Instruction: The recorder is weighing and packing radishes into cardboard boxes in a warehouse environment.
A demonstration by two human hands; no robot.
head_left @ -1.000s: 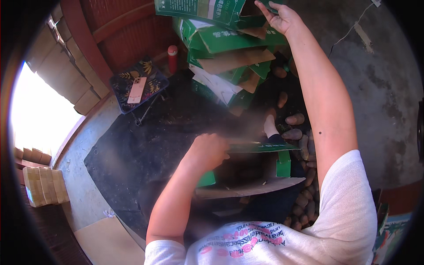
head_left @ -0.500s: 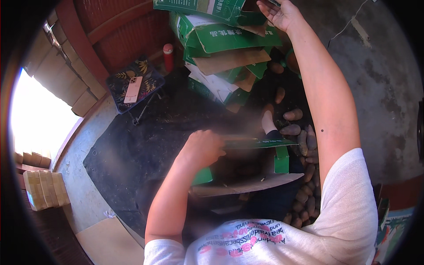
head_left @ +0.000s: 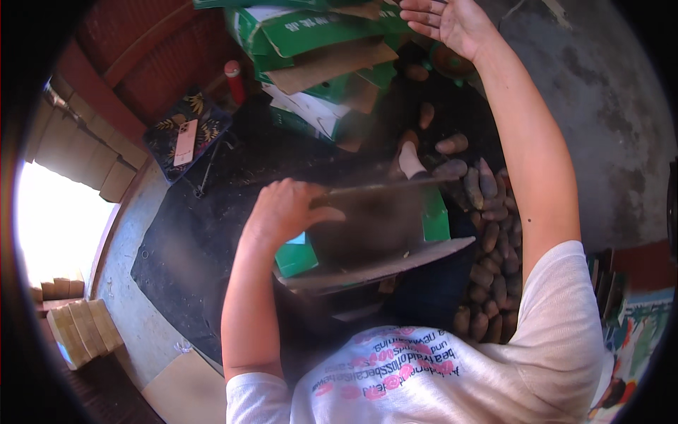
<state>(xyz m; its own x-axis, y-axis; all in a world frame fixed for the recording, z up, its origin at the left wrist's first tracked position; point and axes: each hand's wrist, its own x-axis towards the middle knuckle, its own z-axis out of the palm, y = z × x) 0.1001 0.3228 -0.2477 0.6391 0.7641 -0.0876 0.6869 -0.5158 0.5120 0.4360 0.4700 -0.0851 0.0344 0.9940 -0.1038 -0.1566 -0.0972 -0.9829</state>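
An open green cardboard box (head_left: 374, 275) is in front of my body, its brown inner side facing up, slightly blurred. At its far left corner my left hand (head_left: 286, 208) holds the rim, fingers over the outside and thumb toward the inside. My right hand (head_left: 455, 28) is stretched far out at the top right, palm showing and fingers extended, with nothing visible in it. It is nearest to a tall stack of flattened green cartons (head_left: 318, 35). Oblong brown tubers (head_left: 494, 247), which look like potatoes, are heaped to the right of the box.
A dark ground sheet (head_left: 205, 261) spreads beneath everything. On the far left a folding stool (head_left: 159, 145) bears a pink phone (head_left: 186, 141), and a red bottle (head_left: 234, 81) is near it. A foot (head_left: 409, 155) is just beyond the box. Bundled cardboard (head_left: 81, 328) lies at the left.
The box's far flap has tipped so its brown inner side shows more and its green face less. My left hand has moved left with it. The whole view has shifted slightly.
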